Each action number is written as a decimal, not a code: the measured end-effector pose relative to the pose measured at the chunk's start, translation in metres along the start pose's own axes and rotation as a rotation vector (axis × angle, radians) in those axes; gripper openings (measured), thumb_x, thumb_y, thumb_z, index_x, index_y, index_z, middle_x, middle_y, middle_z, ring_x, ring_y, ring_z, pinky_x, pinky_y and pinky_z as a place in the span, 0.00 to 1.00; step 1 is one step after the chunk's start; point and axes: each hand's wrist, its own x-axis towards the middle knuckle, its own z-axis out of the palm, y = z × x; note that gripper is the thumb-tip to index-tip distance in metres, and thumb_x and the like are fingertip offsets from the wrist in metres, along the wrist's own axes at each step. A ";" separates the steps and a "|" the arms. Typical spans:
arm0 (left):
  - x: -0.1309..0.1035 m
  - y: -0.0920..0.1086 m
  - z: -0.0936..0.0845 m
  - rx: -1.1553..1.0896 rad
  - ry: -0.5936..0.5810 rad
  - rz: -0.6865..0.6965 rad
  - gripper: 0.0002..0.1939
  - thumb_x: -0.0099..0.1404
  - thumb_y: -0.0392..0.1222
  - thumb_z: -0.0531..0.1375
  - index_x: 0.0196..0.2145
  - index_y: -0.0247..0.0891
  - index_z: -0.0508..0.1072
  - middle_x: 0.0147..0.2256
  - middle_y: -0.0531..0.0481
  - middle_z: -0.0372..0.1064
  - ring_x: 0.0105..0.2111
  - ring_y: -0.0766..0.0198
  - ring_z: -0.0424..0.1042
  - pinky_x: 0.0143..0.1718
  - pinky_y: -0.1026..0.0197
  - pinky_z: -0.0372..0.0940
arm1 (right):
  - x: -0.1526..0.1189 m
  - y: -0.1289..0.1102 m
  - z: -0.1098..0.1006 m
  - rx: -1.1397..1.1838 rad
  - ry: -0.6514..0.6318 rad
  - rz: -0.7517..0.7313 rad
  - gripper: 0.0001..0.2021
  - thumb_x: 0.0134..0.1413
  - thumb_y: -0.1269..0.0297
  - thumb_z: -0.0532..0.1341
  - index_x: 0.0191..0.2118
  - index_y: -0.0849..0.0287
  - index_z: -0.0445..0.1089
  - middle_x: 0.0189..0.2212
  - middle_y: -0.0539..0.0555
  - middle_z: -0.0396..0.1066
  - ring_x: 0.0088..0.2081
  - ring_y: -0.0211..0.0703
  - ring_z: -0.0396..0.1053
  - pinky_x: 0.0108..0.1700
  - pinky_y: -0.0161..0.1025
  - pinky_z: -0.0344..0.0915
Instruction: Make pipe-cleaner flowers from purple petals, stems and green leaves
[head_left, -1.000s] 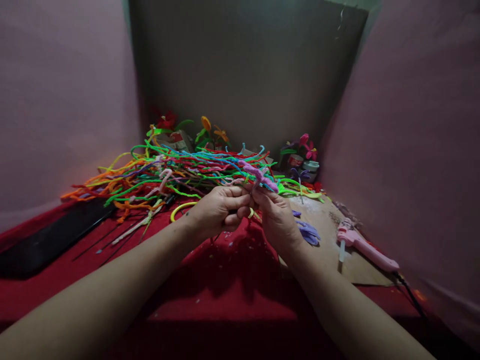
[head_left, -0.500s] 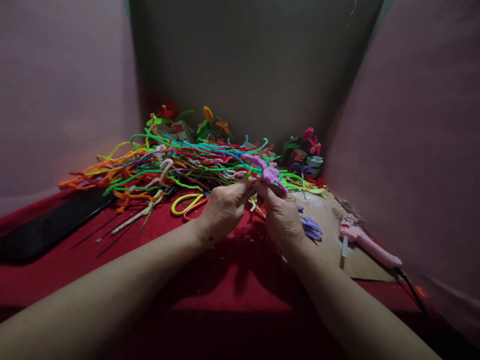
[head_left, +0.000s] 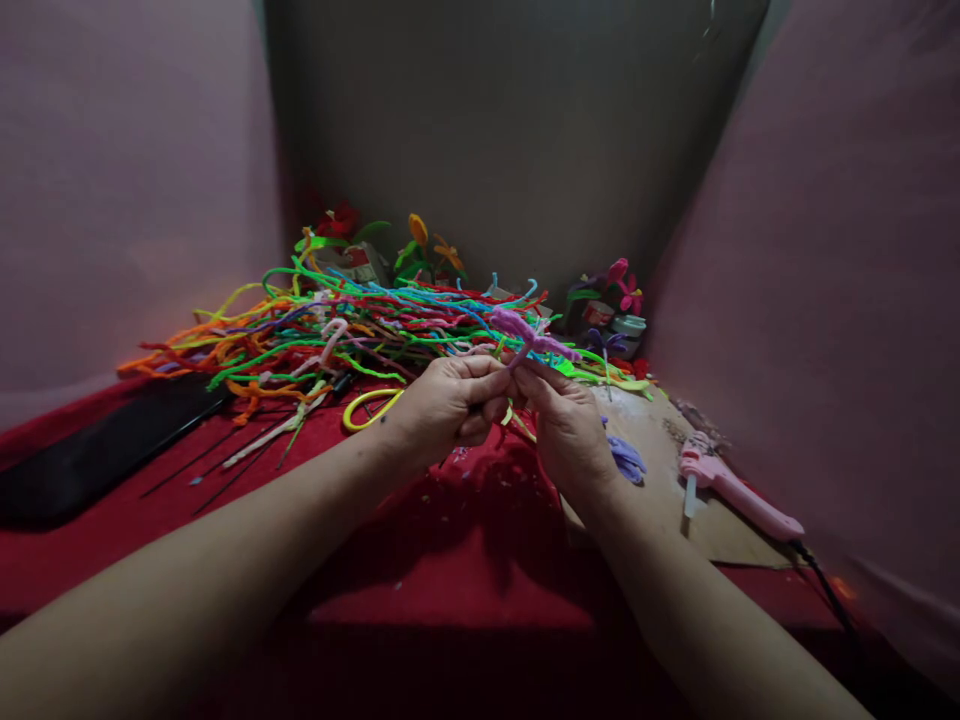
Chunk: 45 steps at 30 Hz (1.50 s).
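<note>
A purple pipe-cleaner flower (head_left: pixel 529 338) rises above my fingertips, its fuzzy petals spread to the upper left and to the right. My left hand (head_left: pixel 463 400) is closed, with thumb and forefinger pinching the flower's base. From the other side my right hand (head_left: pixel 566 425) pinches at the same spot, its fingertips meeting those of the left. Between the hands, short yellow-green pieces (head_left: pixel 517 415) show; where they join is hidden. Beyond the hands lies a big tangled heap of coloured pipe cleaners (head_left: pixel 405 310).
Yellow-handled scissors (head_left: pixel 371 408) lie left of my hands, near a black tray-like slab (head_left: pixel 105 455). On the right, a pink glue gun (head_left: pixel 739 490) rests on a board (head_left: pixel 667 510) with a bluish-purple pipe-cleaner piece (head_left: pixel 626 460). Finished-looking flowers (head_left: pixel 628 285) stand at the back.
The purple flower has turned, so its petals now stretch out sideways above the fingertips. My left hand has rolled and shifted slightly right, covering the scissors' orange handle.
</note>
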 end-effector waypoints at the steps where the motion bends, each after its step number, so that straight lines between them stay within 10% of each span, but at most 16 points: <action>1: 0.000 0.000 -0.001 -0.050 -0.034 -0.026 0.08 0.58 0.41 0.59 0.25 0.34 0.67 0.15 0.59 0.57 0.09 0.80 0.45 0.10 0.73 0.41 | 0.000 0.000 -0.001 0.015 0.000 0.000 0.05 0.44 0.66 0.64 0.30 0.55 0.76 0.28 0.49 0.75 0.31 0.38 0.68 0.39 0.39 0.65; 11: 0.002 0.001 -0.009 0.050 -0.107 -0.133 0.07 0.59 0.41 0.57 0.29 0.34 0.69 0.16 0.58 0.58 0.09 0.79 0.47 0.10 0.73 0.43 | 0.001 0.003 -0.003 0.097 -0.074 0.087 0.06 0.43 0.67 0.65 0.31 0.55 0.76 0.27 0.48 0.75 0.33 0.40 0.70 0.40 0.41 0.66; 16: -0.001 -0.007 0.002 0.778 0.251 0.336 0.08 0.59 0.43 0.57 0.30 0.35 0.69 0.25 0.51 0.68 0.19 0.71 0.64 0.20 0.68 0.59 | -0.003 0.002 0.003 0.024 0.078 -0.034 0.04 0.45 0.67 0.62 0.30 0.57 0.75 0.27 0.48 0.74 0.31 0.38 0.68 0.38 0.38 0.65; 20: -0.001 -0.019 0.001 1.129 0.302 0.655 0.07 0.62 0.38 0.52 0.32 0.35 0.69 0.28 0.49 0.69 0.27 0.67 0.68 0.32 0.64 0.61 | -0.007 0.000 0.006 -0.088 0.161 -0.078 0.04 0.44 0.68 0.64 0.30 0.57 0.75 0.26 0.47 0.73 0.30 0.36 0.67 0.35 0.35 0.64; 36: -0.001 0.000 0.001 0.041 0.054 0.000 0.09 0.57 0.42 0.60 0.25 0.34 0.66 0.16 0.58 0.56 0.11 0.80 0.48 0.12 0.73 0.42 | -0.003 0.007 0.003 0.029 0.014 0.025 0.06 0.47 0.64 0.63 0.33 0.54 0.75 0.33 0.50 0.75 0.37 0.42 0.70 0.42 0.41 0.65; 40: 0.000 0.000 -0.002 0.167 -0.023 0.018 0.11 0.59 0.43 0.58 0.24 0.34 0.66 0.16 0.58 0.58 0.10 0.79 0.48 0.11 0.71 0.42 | -0.003 0.006 0.002 0.001 0.033 0.012 0.06 0.47 0.64 0.62 0.33 0.55 0.75 0.27 0.49 0.74 0.34 0.40 0.70 0.43 0.42 0.64; 45: -0.002 -0.008 0.009 0.624 0.201 0.311 0.05 0.58 0.39 0.58 0.28 0.35 0.70 0.18 0.56 0.61 0.15 0.74 0.58 0.17 0.70 0.54 | -0.004 0.004 0.001 0.003 0.094 0.005 0.05 0.47 0.64 0.62 0.30 0.56 0.75 0.26 0.49 0.73 0.32 0.40 0.68 0.39 0.40 0.65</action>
